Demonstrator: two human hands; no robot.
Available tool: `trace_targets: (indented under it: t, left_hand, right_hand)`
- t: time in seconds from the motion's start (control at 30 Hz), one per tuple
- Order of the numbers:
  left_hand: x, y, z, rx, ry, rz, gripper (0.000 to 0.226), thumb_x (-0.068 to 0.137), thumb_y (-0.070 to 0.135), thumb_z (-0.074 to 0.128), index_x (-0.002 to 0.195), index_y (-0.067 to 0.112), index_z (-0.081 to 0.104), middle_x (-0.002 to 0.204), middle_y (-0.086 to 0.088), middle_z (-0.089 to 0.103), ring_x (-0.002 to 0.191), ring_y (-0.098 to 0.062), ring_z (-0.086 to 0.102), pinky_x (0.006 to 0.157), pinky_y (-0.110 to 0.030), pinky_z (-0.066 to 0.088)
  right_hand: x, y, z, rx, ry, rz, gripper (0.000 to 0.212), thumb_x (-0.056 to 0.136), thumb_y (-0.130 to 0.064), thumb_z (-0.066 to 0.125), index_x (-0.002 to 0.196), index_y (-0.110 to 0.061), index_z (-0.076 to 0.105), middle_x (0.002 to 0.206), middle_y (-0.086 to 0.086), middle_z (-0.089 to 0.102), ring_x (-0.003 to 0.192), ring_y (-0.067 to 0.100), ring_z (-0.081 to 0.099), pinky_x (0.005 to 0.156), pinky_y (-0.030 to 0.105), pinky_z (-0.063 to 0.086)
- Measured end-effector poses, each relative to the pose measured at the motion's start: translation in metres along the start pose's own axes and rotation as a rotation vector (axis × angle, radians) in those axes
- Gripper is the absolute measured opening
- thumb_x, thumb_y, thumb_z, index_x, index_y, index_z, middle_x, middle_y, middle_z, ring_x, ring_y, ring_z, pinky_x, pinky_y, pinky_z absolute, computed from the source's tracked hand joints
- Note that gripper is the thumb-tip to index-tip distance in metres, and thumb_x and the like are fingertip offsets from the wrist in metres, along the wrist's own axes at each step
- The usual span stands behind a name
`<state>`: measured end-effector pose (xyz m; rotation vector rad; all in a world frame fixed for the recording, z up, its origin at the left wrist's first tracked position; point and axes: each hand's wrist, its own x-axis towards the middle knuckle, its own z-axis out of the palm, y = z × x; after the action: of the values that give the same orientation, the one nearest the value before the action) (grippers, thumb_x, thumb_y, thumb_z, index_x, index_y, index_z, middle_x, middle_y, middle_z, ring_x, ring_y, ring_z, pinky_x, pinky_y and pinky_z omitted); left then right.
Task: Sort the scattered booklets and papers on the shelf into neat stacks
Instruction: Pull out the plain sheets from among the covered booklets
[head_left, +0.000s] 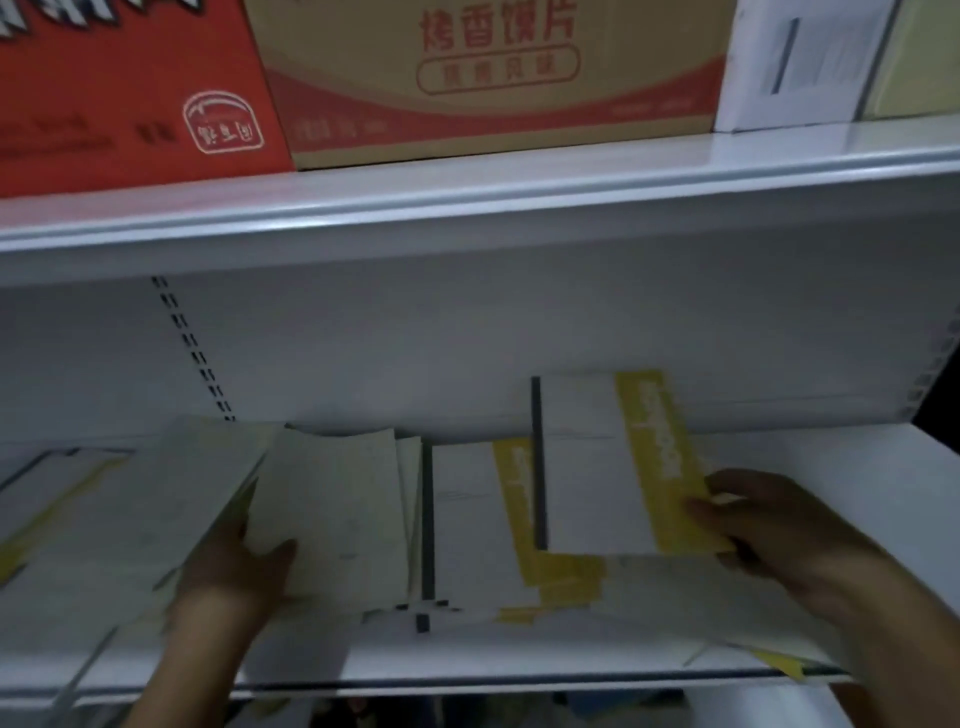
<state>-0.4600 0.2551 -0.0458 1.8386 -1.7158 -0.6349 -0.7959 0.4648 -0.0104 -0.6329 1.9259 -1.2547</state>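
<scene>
- The right hand (779, 525) is pinching a yellow-banded booklet (613, 467) by its right edge, fingers clamped, tilting it above the shelf (831, 467) middle, probably to align it.
- The left hand (234, 577) is gripping pale papers (332, 514) near the shelf's front edge, apparently gathering them.

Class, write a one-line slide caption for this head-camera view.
Right hand lifts a yellow-striped booklet while left hand grips pale papers on the shelf.

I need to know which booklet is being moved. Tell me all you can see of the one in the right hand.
The booklet is white, paper-like, with a dark spine along its left edge and a yellow band with blurred print down its right side. It is closed and tilted up, overlapping the booklets below. The right hand grips its lower right corner.
</scene>
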Motion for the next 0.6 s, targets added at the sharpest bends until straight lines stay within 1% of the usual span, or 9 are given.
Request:
trace_targets:
  t: [0.07,0.13,0.2,0.27,0.37,0.43,0.5,0.53,0.6]
  left_hand:
    - [0.001,-0.011,0.004,0.266,0.055,0.082,0.065,0.068,0.029,0.076,0.128,0.017,0.054,0.11,-0.024,0.063,0.098,-0.042,0.059,0.086,-0.044,0.05]
    - [-0.001,-0.012,0.005,0.347,0.075,0.103,0.072,0.067,0.035,0.075,0.133,0.024,0.049,0.118,-0.023,0.057,0.106,-0.044,0.052,0.092,-0.045,0.045]
    - [0.0,-0.009,0.006,0.342,0.065,0.101,0.07,0.067,0.039,0.072,0.132,0.021,0.051,0.125,-0.022,0.054,0.113,-0.044,0.047,0.097,-0.047,0.041]
    - [0.001,-0.002,0.01,0.314,0.089,0.163,0.065,0.062,0.041,0.07,0.119,0.012,0.061,0.124,-0.024,0.056,0.115,-0.045,0.049,0.101,-0.05,0.039]
    - [-0.015,0.03,0.024,0.175,0.065,0.335,0.046,0.067,0.016,0.08,0.109,0.005,0.066,0.124,-0.024,0.057,0.115,-0.043,0.051,0.102,-0.052,0.039]
    - [-0.036,0.062,0.035,0.008,-0.063,0.409,0.037,0.074,0.009,0.074,0.11,0.01,0.065,0.122,-0.013,0.058,0.112,-0.036,0.054,0.099,-0.045,0.042]
    - [-0.056,0.088,0.053,-0.119,-0.246,0.483,0.029,0.081,0.014,0.068,0.106,0.025,0.062,0.114,0.002,0.058,0.104,-0.025,0.057,0.089,-0.033,0.045]
    - [-0.066,0.099,0.064,-0.153,-0.348,0.542,0.026,0.083,0.016,0.066,0.103,0.031,0.06,0.112,0.006,0.058,0.1,-0.018,0.056,0.084,-0.027,0.043]
    - [-0.084,0.121,0.085,-0.157,-0.506,0.668,0.026,0.085,0.02,0.063,0.106,0.036,0.058,0.115,0.012,0.057,0.099,-0.008,0.052,0.083,-0.02,0.039]
  right_hand:
    - [0.007,0.0,0.043,-0.084,-0.042,-0.045,0.008,0.085,-0.015,0.065,0.082,-0.008,0.065,0.051,0.002,0.063,0.037,0.012,0.056,0.043,0.02,0.033]
    - [0.015,0.008,0.07,-0.232,-0.079,-0.08,0.02,0.087,-0.024,0.063,0.08,-0.006,0.069,0.06,0.006,0.068,0.05,0.019,0.066,0.041,0.021,0.043]
    - [0.016,0.018,0.076,-0.425,-0.077,-0.089,0.035,0.088,-0.037,0.059,0.095,-0.005,0.071,0.078,0.01,0.074,0.069,0.024,0.07,0.06,0.026,0.055]
    - [0.017,0.027,0.063,-0.574,0.034,-0.073,0.045,0.086,-0.046,0.056,0.117,-0.014,0.062,0.102,0.006,0.072,0.087,0.019,0.066,0.081,0.027,0.05]
    - [0.021,0.042,0.02,-0.563,0.258,-0.059,0.056,0.082,-0.047,0.061,0.131,-0.024,0.048,0.122,0.001,0.061,0.113,0.019,0.056,0.095,0.028,0.045]
    - [0.026,0.057,-0.011,-0.682,0.333,-0.013,0.08,0.076,-0.053,0.064,0.142,-0.024,0.031,0.144,0.003,0.043,0.132,0.023,0.04,0.107,0.037,0.037]
    - [0.026,0.071,-0.033,-0.782,0.304,0.054,0.1,0.07,-0.063,0.063,0.148,-0.023,0.014,0.154,-0.001,0.025,0.141,0.021,0.025,0.113,0.04,0.028]
    - [0.025,0.076,-0.039,-0.788,0.286,0.06,0.104,0.069,-0.065,0.063,0.149,-0.024,0.01,0.155,-0.002,0.022,0.142,0.02,0.024,0.114,0.039,0.027]
    - [0.023,0.082,-0.047,-0.753,0.297,0.028,0.104,0.067,-0.061,0.067,0.148,-0.024,0.014,0.151,0.0,0.031,0.137,0.022,0.034,0.11,0.037,0.033]
